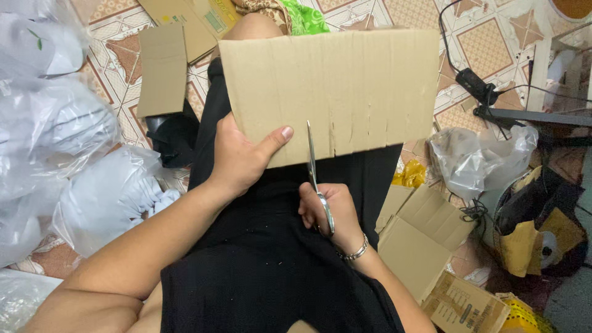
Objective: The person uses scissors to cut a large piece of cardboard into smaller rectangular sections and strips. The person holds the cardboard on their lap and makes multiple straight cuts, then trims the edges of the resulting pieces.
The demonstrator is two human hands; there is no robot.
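My left hand (pixel 237 157) grips the cardboard sheet (pixel 333 92); my right hand (pixel 327 213) is closed around the scissors (pixel 313 169) at its lower edge.

Clear plastic bags (pixel 55 142) of white stuff at left, loose cardboard pieces (pixel 161 68) on patterned tile floor (pixel 481 43), flattened box (pixel 422 237) at right, black cable (pixel 475 83).

The cardboard sheet (pixel 333 92) is matt brown corrugated board, its ribs showing as faint vertical lines. The scissors (pixel 316 179) have smooth, shiny metal blades. A bracelet (pixel 356 251) of glossy silver metal circles the right wrist. The lap is covered in matt black cloth (pixel 265 271). Thin, crinkled, glossy plastic bags (pixel 55 142) lie on the patterned floor tiles (pixel 487 43).
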